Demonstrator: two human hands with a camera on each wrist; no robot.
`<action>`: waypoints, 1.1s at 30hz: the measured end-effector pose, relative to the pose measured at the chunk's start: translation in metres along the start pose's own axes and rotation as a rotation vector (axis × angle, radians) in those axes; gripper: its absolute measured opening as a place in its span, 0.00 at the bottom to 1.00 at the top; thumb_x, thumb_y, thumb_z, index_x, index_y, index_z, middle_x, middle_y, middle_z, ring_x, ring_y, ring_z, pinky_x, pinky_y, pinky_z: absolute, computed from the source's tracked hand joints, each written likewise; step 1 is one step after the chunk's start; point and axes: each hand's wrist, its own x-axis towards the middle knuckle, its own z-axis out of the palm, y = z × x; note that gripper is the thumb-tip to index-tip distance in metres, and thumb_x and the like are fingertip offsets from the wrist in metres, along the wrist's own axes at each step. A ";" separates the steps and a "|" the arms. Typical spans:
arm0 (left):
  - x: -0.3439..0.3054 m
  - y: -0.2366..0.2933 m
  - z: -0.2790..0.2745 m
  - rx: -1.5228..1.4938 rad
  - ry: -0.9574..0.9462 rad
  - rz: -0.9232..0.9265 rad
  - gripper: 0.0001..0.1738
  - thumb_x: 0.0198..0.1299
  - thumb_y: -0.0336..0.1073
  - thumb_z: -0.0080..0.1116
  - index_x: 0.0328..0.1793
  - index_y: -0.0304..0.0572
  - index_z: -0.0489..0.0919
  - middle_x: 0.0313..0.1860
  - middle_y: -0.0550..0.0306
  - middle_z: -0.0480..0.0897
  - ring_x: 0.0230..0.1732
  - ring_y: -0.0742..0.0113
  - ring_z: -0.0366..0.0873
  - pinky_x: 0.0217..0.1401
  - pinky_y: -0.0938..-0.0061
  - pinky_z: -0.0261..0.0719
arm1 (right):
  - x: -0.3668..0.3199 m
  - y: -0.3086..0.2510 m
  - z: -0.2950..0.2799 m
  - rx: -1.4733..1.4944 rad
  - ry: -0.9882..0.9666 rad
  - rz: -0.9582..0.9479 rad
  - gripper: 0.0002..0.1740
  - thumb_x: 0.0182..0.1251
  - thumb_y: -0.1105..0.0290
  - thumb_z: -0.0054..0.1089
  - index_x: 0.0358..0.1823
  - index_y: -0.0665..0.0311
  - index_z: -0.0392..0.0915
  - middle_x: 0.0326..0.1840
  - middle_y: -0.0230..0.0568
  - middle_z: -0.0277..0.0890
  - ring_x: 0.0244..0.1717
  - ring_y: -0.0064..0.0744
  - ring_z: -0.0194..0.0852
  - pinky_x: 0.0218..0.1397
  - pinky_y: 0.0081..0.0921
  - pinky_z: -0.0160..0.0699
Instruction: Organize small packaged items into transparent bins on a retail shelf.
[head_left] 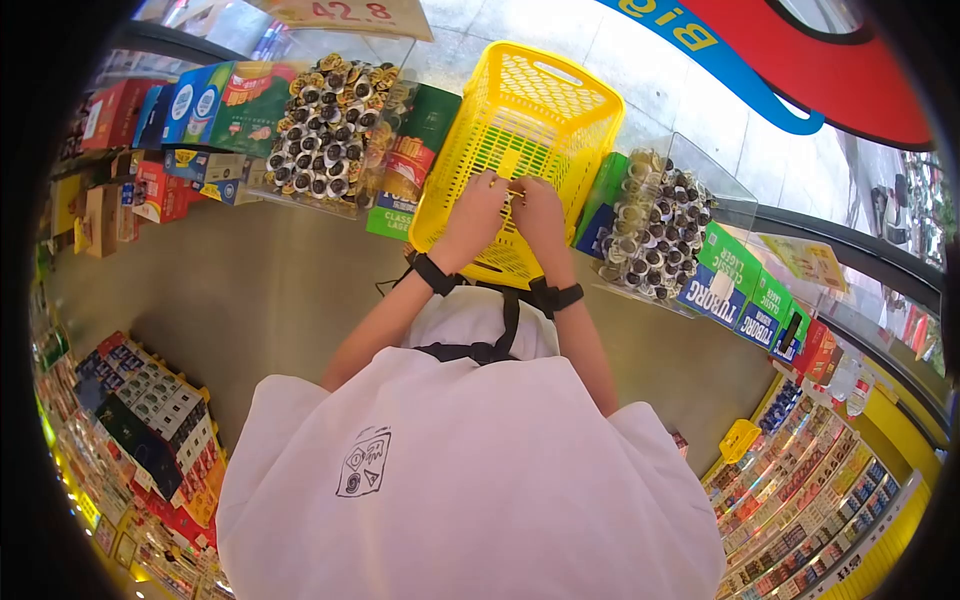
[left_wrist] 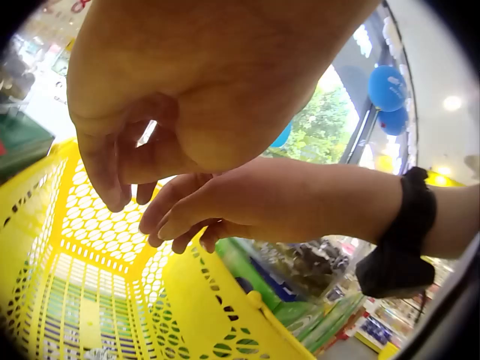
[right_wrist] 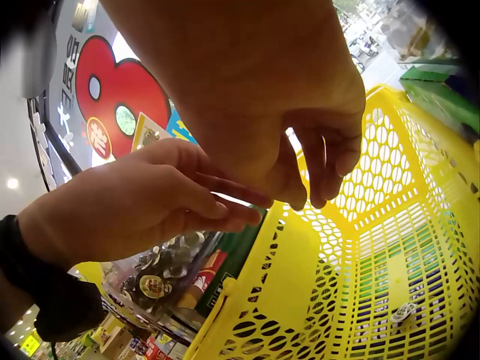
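Observation:
Both hands hover over a yellow plastic shopping basket (head_left: 578, 105), which has holes in its walls and slots in its floor. My left hand (head_left: 477, 215) has its fingers loosely bent downward, and nothing shows between them in the left wrist view. Close beside it, my right hand (head_left: 542, 212) droops in much the same way, fingertips near the left ones and a gap under its palm. On the basket floor lies a small whitish, shiny item (right_wrist: 403, 312), too small to make out. Green and white stripes show through the slots below.
Clear bins of dark and gold wrapped pieces (head_left: 330, 125) and dark and white pieces (head_left: 665, 225) flank the basket. Green Tuborg cartons (head_left: 722, 275) stand at right, other boxes (head_left: 235, 105) at left. Stocked shelves (head_left: 820, 490) and stacked goods (head_left: 150, 410) lie farther back.

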 end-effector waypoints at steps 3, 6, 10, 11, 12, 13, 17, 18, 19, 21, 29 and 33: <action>-0.005 -0.036 0.037 -0.058 -0.044 -0.077 0.19 0.52 0.17 0.56 0.52 0.32 0.79 0.52 0.36 0.79 0.57 0.35 0.77 0.61 0.50 0.78 | -0.005 0.023 0.020 -0.037 -0.091 0.118 0.12 0.63 0.74 0.63 0.47 0.67 0.84 0.45 0.56 0.84 0.50 0.60 0.83 0.53 0.52 0.84; -0.006 -0.067 0.062 -0.125 -0.071 -0.187 0.16 0.54 0.18 0.55 0.50 0.31 0.80 0.49 0.33 0.80 0.54 0.31 0.77 0.60 0.46 0.77 | -0.007 0.046 0.043 -0.061 -0.215 0.263 0.15 0.63 0.73 0.63 0.50 0.68 0.82 0.48 0.58 0.84 0.53 0.61 0.85 0.55 0.52 0.85; 0.005 -0.090 0.079 -0.062 -0.136 -0.273 0.14 0.54 0.21 0.56 0.48 0.29 0.79 0.46 0.31 0.81 0.52 0.29 0.79 0.58 0.44 0.78 | -0.001 0.074 0.074 -0.095 -0.309 0.322 0.18 0.63 0.73 0.64 0.55 0.68 0.80 0.51 0.60 0.83 0.55 0.61 0.85 0.56 0.53 0.85; 0.009 -0.093 0.086 -0.071 -0.191 -0.296 0.14 0.55 0.22 0.56 0.49 0.29 0.80 0.46 0.30 0.82 0.51 0.29 0.80 0.56 0.43 0.79 | 0.001 0.080 0.080 -0.083 -0.337 0.341 0.20 0.63 0.73 0.65 0.57 0.67 0.79 0.52 0.59 0.83 0.55 0.62 0.85 0.56 0.53 0.85; 0.008 -0.097 0.095 -0.084 -0.253 -0.323 0.14 0.55 0.22 0.57 0.49 0.28 0.80 0.46 0.29 0.82 0.51 0.29 0.81 0.55 0.43 0.79 | -0.003 0.086 0.088 -0.070 -0.371 0.366 0.22 0.64 0.73 0.66 0.60 0.67 0.78 0.54 0.59 0.83 0.55 0.63 0.85 0.56 0.53 0.86; 0.008 -0.103 0.104 -0.085 -0.271 -0.323 0.14 0.55 0.22 0.57 0.49 0.28 0.80 0.46 0.29 0.82 0.51 0.29 0.81 0.55 0.43 0.79 | -0.005 0.092 0.098 -0.065 -0.373 0.383 0.22 0.64 0.73 0.66 0.60 0.67 0.78 0.54 0.59 0.83 0.55 0.63 0.85 0.56 0.53 0.86; 0.024 -0.126 0.145 -0.142 -0.539 -0.490 0.16 0.60 0.26 0.61 0.54 0.26 0.81 0.51 0.28 0.84 0.51 0.32 0.84 0.53 0.46 0.82 | 0.003 0.113 0.132 0.035 -0.495 0.526 0.38 0.59 0.71 0.76 0.73 0.64 0.74 0.65 0.59 0.81 0.66 0.60 0.80 0.66 0.50 0.82; 0.024 -0.132 0.153 -0.150 -0.529 -0.440 0.20 0.61 0.26 0.61 0.59 0.25 0.80 0.51 0.29 0.85 0.51 0.33 0.84 0.52 0.46 0.82 | 0.005 0.118 0.139 0.055 -0.516 0.445 0.40 0.58 0.71 0.77 0.74 0.62 0.73 0.67 0.60 0.80 0.67 0.61 0.79 0.67 0.50 0.82; 0.024 -0.138 0.161 -0.158 -0.523 -0.387 0.23 0.62 0.27 0.62 0.64 0.24 0.79 0.52 0.30 0.85 0.51 0.34 0.85 0.51 0.47 0.82 | 0.005 0.123 0.145 0.075 -0.532 0.366 0.42 0.57 0.71 0.79 0.76 0.61 0.72 0.68 0.60 0.79 0.69 0.62 0.77 0.68 0.49 0.82; 0.027 -0.150 0.173 -0.160 -0.592 -0.459 0.28 0.64 0.28 0.61 0.70 0.25 0.74 0.51 0.31 0.86 0.49 0.36 0.86 0.47 0.49 0.82 | 0.004 0.134 0.155 0.084 -0.557 0.401 0.46 0.56 0.73 0.80 0.78 0.58 0.70 0.75 0.59 0.72 0.72 0.63 0.73 0.70 0.48 0.81; 0.024 -0.186 0.196 -0.477 -0.713 -0.840 0.26 0.69 0.24 0.58 0.72 0.39 0.69 0.48 0.45 0.84 0.43 0.60 0.83 0.38 0.62 0.77 | -0.002 0.150 0.177 0.202 -0.385 0.511 0.38 0.55 0.85 0.66 0.72 0.60 0.77 0.69 0.56 0.72 0.68 0.64 0.72 0.64 0.50 0.80; 0.020 -0.202 0.214 -0.588 -0.741 -0.764 0.22 0.71 0.25 0.59 0.70 0.34 0.72 0.49 0.49 0.83 0.45 0.62 0.82 0.44 0.65 0.80 | -0.004 0.144 0.175 0.078 -0.232 0.458 0.20 0.57 0.83 0.69 0.53 0.66 0.89 0.54 0.59 0.83 0.55 0.61 0.81 0.54 0.51 0.84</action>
